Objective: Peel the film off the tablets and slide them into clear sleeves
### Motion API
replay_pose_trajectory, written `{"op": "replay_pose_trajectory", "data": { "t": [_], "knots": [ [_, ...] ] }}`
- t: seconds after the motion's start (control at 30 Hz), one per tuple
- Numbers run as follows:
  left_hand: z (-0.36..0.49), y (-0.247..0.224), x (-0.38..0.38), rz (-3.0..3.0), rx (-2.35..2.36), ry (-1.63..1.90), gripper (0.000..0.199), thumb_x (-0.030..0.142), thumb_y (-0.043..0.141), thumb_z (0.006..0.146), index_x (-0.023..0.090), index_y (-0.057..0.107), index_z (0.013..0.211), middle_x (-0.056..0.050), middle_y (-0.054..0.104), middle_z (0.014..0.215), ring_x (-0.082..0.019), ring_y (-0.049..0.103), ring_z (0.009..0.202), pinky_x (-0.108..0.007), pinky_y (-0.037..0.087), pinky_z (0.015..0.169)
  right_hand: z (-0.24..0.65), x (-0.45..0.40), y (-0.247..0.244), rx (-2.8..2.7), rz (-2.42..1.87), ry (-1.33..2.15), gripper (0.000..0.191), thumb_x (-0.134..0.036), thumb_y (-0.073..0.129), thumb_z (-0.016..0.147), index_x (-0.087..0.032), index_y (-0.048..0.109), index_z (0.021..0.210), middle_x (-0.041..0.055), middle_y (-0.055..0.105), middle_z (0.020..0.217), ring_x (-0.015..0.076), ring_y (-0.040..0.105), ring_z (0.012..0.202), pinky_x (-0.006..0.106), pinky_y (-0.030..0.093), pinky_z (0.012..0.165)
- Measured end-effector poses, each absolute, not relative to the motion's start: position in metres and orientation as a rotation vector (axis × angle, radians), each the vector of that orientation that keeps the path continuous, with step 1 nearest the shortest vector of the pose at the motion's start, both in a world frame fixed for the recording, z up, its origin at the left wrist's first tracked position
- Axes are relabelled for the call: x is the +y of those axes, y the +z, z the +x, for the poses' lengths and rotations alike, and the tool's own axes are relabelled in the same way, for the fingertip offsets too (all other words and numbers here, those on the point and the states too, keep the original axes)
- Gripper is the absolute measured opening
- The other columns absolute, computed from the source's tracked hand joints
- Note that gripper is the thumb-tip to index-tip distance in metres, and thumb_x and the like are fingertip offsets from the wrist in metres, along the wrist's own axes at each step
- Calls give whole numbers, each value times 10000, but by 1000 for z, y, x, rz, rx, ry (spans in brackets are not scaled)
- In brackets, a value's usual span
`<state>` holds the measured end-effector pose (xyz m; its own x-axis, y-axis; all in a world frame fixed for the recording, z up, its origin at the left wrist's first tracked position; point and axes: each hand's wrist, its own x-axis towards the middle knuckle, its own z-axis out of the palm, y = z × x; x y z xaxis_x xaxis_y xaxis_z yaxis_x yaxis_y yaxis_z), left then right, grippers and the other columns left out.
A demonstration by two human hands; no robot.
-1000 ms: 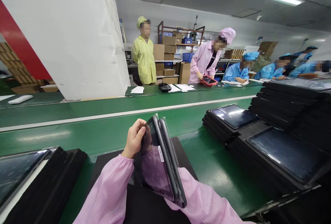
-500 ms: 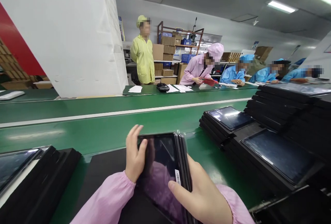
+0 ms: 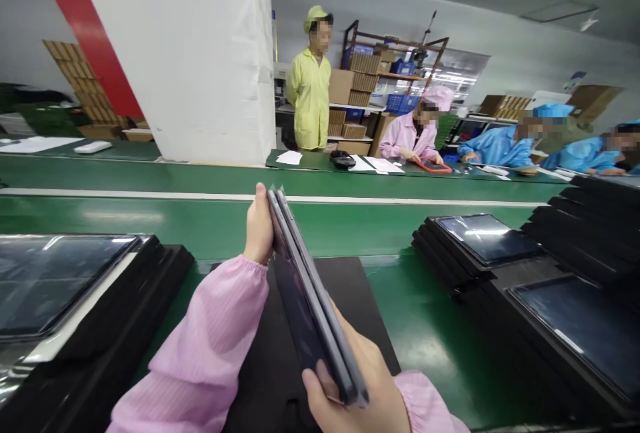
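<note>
Two thin tablets [image 3: 313,300], pressed face to back, stand nearly edge-on above a black foam sheet [image 3: 260,380]. My left hand [image 3: 260,226] holds their far left end, thumb up at the top corner, its other fingers mostly hidden. Around the near right end wraps my right hand [image 3: 360,373], with the thumb on the dark screen side and the fingers behind. The sheet lies on the green work surface [image 3: 420,326].
At the left, a tablet [image 3: 60,280] rests on black foam trays. On the right, more tablets [image 3: 485,236] lie on stacked black trays [image 3: 585,233]. Several people sit or stand across the green line, one in yellow [image 3: 311,100]. A white pillar [image 3: 200,60] rises beyond.
The tablets have turned from screen-facing to nearly edge-on. My left hand has gone from spread fingers at the screen's edge to gripping the far end. The view has swung, shifting the background rightward.
</note>
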<state>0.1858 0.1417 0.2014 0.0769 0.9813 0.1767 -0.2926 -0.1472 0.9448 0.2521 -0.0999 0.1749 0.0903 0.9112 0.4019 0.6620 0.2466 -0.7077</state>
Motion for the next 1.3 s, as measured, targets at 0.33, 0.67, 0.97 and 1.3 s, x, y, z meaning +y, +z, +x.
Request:
{"op": "replay_pose_trajectory", "data": {
  "t": [0.33, 0.67, 0.97, 1.3],
  "knots": [
    [189, 214, 143, 1302, 554, 1312, 647, 793, 438, 817, 196, 550, 596, 26, 446, 503, -102, 387, 416, -263, 334, 432, 282, -67, 187, -2097, -1270, 771, 1315, -248, 844, 612, -85, -30, 1581, 220, 124, 1642, 350, 199, 1505, 465, 278, 1210],
    [196, 205, 151, 1323, 621, 1313, 660, 782, 368, 854, 209, 516, 562, 11, 459, 555, -117, 387, 488, -259, 353, 508, 305, -67, 227, -2148, -1340, 820, 670, -310, 644, 906, -200, 387, 1514, 109, 609, 1396, 226, 644, 1198, 313, 540, 979],
    [199, 200, 156, 1317, 688, 1331, 613, 697, 373, 915, 213, 548, 581, 2, 523, 604, -133, 441, 540, -266, 377, 581, 298, -55, 220, -2118, -1365, 859, 629, -261, 589, 918, -216, 375, 1508, 89, 616, 1383, 239, 620, 1208, 364, 519, 997],
    [200, 197, 159, 1304, 709, 1346, 536, 570, 398, 954, 218, 526, 571, -5, 560, 642, -136, 465, 578, -267, 366, 603, 302, -54, 215, -2122, -1352, 875, 613, -234, 539, 927, -209, 360, 1513, 94, 646, 1312, 252, 634, 1152, 412, 519, 998]
  ]
}}
